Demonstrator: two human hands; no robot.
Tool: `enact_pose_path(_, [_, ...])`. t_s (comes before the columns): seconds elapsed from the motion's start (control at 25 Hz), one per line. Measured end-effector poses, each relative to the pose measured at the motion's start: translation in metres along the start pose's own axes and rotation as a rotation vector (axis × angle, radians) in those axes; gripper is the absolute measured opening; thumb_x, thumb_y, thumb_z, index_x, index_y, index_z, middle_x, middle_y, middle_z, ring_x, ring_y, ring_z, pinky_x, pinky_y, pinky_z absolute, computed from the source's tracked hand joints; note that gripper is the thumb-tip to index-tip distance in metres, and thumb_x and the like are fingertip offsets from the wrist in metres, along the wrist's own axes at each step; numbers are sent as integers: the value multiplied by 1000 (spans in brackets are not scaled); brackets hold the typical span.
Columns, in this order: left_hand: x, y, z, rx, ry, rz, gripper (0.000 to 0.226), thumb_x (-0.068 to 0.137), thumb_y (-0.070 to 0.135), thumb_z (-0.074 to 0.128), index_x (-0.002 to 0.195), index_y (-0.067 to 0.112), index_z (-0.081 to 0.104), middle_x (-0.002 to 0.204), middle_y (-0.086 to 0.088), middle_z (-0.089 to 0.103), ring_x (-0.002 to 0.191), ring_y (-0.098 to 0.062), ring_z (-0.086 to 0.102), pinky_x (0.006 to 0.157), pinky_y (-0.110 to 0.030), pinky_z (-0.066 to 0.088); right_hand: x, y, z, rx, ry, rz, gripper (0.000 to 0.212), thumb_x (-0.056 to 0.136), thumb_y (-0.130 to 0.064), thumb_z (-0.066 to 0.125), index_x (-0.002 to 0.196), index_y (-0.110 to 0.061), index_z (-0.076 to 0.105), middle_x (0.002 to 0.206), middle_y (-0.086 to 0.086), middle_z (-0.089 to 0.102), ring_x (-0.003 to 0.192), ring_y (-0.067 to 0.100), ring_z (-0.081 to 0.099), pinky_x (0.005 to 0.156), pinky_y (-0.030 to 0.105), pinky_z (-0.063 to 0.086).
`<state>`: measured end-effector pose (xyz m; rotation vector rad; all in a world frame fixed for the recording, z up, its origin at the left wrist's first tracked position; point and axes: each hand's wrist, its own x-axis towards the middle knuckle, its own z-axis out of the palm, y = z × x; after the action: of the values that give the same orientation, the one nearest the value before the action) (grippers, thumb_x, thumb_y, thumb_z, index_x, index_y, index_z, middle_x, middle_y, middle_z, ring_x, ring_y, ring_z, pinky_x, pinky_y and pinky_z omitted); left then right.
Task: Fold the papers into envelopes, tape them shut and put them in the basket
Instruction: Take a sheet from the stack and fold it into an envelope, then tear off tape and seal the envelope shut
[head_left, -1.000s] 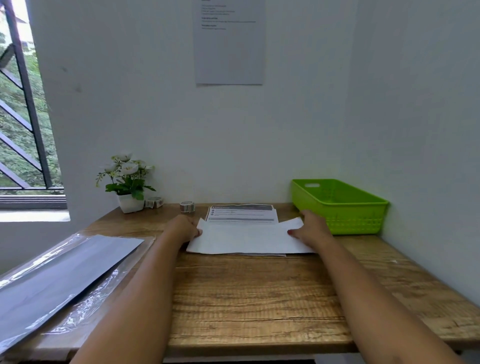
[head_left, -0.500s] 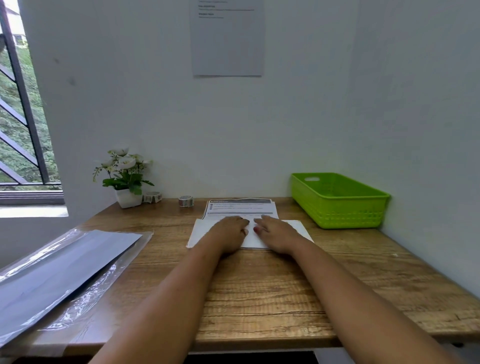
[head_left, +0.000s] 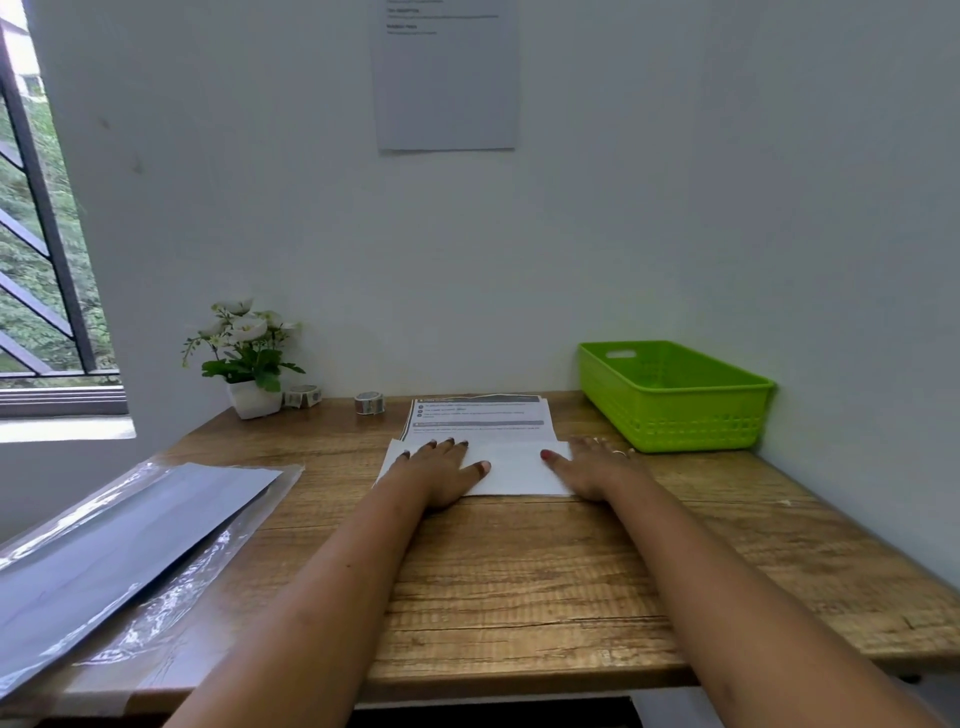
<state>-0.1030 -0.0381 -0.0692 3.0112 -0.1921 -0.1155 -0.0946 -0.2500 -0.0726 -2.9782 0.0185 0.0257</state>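
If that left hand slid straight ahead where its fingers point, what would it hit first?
The left hand, flat on the folded paper, would likely slide first onto the printed sheets just beyond; the tape roll seems left of that line.

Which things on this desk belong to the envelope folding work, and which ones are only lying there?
For the job: folded white paper, printed sheets behind it, tape roll, second tape roll, green basket.

Just lying about: flower pot, plastic sleeve with a grey sheet, wall notice.
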Motion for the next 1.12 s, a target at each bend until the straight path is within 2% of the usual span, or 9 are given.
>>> enact_pose_path(0.12, [-1,1,1,2,4,-20,70,94,62,17,151,23,8,160,1,5,147,-20,4,117,-51,4,-3,3,-1,10,-7,9,77,91,-67,15,152,-20,11,161,0,6,148,19,6,118,47,6])
enact_pose_path(0.24, [-2,1,-2,4,78,-22,69,93,63,23,148,21,24,157,-1,22,144,-20,18,116,-53,6,-10,-1,-3,2,82,-34,69,94,-61,18,152,-27,5,161,-1,4,148,19,5,117,51,3])
enact_pose_path(0.32, [-3,-4,-9,-23,237,-44,57,95,58,30,142,26,37,150,-1,36,138,-21,33,114,-50,19,-13,-13,-7,-20,222,-88,65,97,-55,21,152,-25,7,161,2,5,148,22,7,117,51,3])
enact_pose_path(0.4, [-5,-14,-19,-142,425,-102,37,98,39,37,133,30,47,141,-2,49,127,-24,47,105,-43,35,-8,-36,-13,-7,256,-159,61,98,-52,22,151,-21,18,160,6,9,148,24,9,117,51,5])
enact_pose_path(0.48, [-7,-30,-29,-361,558,-215,33,95,15,43,122,26,57,128,-2,59,113,-23,55,93,-39,45,3,-63,-16,36,165,-239,60,99,-52,23,150,-21,22,160,6,10,148,24,8,117,50,4])
enact_pose_path(0.6, [-3,-59,-35,-600,660,-373,31,91,3,47,116,15,62,117,-6,63,100,-21,57,80,-29,44,26,-94,-9,127,-12,-337,60,99,-50,28,151,-20,20,160,5,15,147,24,16,119,46,11])
enact_pose_path(0.76, [29,-95,-35,-626,605,-405,40,87,-1,47,122,17,56,122,-7,62,110,-23,57,91,-31,47,48,-97,10,42,6,-361,58,99,-46,27,149,-18,24,157,6,23,144,25,24,117,42,21])
enact_pose_path(0.96, [69,-106,-25,-356,444,-442,56,91,13,41,140,38,31,136,-11,50,123,-30,46,95,-43,45,54,-97,17,9,68,-389,51,100,-44,25,142,-17,38,149,6,38,136,25,37,113,43,29])
enact_pose_path(1.12, [84,-112,-22,-170,451,-503,43,94,20,37,135,36,38,133,-12,50,123,-30,43,88,-46,46,50,-100,17,-34,147,-426,47,100,-41,28,137,-16,45,144,6,44,132,25,40,111,42,31])
